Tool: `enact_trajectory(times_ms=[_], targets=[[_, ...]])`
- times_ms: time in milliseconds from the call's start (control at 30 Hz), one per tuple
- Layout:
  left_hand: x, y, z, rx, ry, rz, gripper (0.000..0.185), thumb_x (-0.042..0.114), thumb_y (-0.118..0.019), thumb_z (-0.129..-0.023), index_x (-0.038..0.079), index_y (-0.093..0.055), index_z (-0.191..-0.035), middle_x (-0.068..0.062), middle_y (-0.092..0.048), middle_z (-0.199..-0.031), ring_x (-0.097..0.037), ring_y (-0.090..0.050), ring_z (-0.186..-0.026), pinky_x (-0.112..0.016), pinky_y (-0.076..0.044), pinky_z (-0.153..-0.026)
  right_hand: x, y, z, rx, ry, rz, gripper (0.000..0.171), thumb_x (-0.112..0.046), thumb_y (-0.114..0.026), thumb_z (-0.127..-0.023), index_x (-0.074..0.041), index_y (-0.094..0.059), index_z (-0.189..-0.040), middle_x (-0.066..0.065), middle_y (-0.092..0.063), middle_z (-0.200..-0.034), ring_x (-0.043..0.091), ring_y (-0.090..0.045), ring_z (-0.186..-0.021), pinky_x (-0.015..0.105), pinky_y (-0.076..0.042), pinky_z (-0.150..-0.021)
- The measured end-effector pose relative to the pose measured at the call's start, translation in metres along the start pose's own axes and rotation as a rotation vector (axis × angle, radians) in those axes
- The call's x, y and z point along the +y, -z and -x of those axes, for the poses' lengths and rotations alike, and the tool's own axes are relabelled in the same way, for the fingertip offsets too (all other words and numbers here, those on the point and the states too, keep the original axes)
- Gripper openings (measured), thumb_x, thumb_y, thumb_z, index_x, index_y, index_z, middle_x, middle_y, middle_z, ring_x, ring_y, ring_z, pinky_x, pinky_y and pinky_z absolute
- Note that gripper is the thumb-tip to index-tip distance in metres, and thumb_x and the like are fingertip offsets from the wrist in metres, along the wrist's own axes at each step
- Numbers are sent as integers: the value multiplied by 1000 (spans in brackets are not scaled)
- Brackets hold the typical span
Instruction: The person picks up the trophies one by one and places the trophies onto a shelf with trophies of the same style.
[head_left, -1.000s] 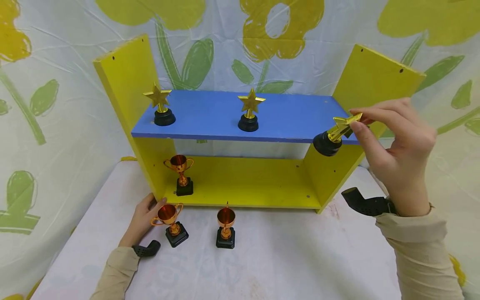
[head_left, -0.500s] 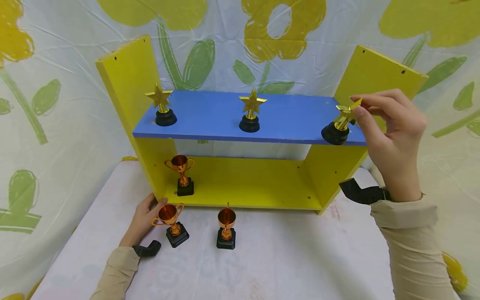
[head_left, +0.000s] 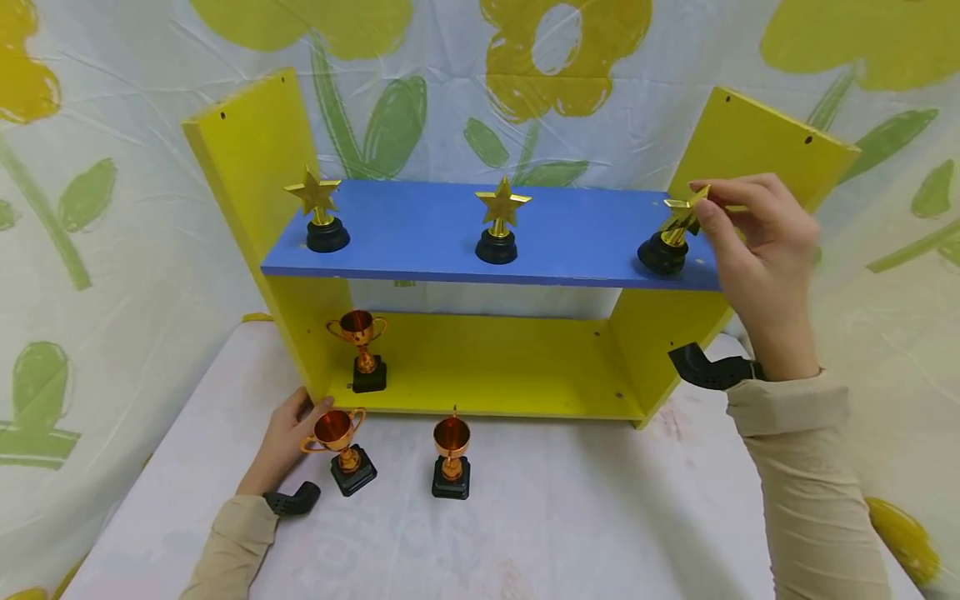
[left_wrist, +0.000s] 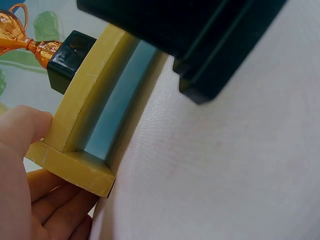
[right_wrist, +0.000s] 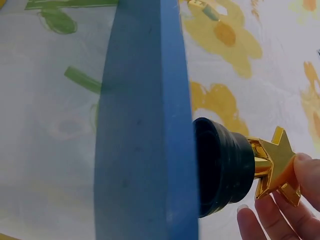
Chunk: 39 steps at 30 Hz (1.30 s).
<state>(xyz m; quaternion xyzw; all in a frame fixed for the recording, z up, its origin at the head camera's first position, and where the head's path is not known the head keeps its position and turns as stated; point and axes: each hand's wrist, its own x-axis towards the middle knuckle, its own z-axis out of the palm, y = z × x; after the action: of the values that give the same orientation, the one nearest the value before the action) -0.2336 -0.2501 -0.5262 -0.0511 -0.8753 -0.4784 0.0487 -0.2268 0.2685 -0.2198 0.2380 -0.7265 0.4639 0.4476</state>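
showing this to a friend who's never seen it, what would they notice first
Probably the yellow shelf unit with its blue shelf, where the right hand pinches a gold star trophy at the right end, two more stars beside it. Below, the left hand rests by a copper cup trophy on the white table.

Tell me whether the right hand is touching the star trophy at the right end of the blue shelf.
Touching. In the right wrist view the fingertips of the right hand pinch the gold star of the star trophy, whose black base sits against the blue shelf.
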Motion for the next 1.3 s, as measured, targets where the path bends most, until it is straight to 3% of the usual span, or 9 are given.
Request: enact_trajectory(times_ms=[67, 200, 400, 600, 867, 1133, 1300], targets=[[0, 1, 0, 7, 2, -8, 44, 43, -54, -101, 6, -53, -126, -13, -60, -114, -25, -51, -103, -37, -45, -90, 3, -2, 0, 6, -30, -65, 17, 7, -64, -91, 17, -68, -104, 7, -67, -101, 21, -63, -94, 20, -53, -83], [-2, 1, 0, 0, -6, 14, 48, 42, -54, -101, 5, -52, -132, -16, -60, -122, -28, -52, -111, -49, -42, -99, 6, -4, 2, 19, -78, -168, 19, 7, -64, -91, 19, -67, -105, 10, -66, -102, 20, -62, -90, 19, -52, -80], [-3, 1, -1, -14, -11, 45, 53, 41, -55, -101, 5, -48, -140, -19, -57, -132, -34, -50, -123, -59, -36, -107, 2, -4, 4, -12, -87, -40, 19, 4, -60, -95, 15, -68, -109, 3, -66, -104, 16, -61, -82, 17, -52, -78], [-2, 1, -1, -21, -12, 57, 54, 40, -55, -101, 5, -47, -141, -19, -56, -134, -34, -49, -124, -59, -35, -108, 0, -9, 5, 37, -137, -20, 19, 3, -60, -96, 12, -69, -109, 2, -65, -101, 14, -59, -80, 15, -51, -77], [-3, 2, 0, -28, 1, 72, 53, 41, -55, -101, 5, -47, -140, -17, -56, -135, -32, -51, -123, -57, -38, -107, -6, -15, 6, 85, -117, 13, 19, 1, -61, -95, 14, -69, -107, 1, -67, -102, 11, -60, -79, 16, -51, -77], [-3, -1, 1, -8, -27, 62, 50, 39, -57, -100, 5, -51, -136, -17, -58, -131, -31, -50, -121, -57, -36, -107, -10, -14, 9, 113, -172, 61, 22, -2, -61, -95, 6, -71, -113, -8, -65, -106, 11, -57, -100, 20, -48, -94], [-3, 0, -1, -18, -23, 50, 52, 40, -55, -101, 5, -49, -138, -18, -58, -131, -31, -51, -119, -56, -39, -106, -19, -12, 14, 100, -153, 73, 29, -5, -58, -96, 2, -67, -122, -6, -60, -116, 15, -53, -111, 26, -41, -105]])
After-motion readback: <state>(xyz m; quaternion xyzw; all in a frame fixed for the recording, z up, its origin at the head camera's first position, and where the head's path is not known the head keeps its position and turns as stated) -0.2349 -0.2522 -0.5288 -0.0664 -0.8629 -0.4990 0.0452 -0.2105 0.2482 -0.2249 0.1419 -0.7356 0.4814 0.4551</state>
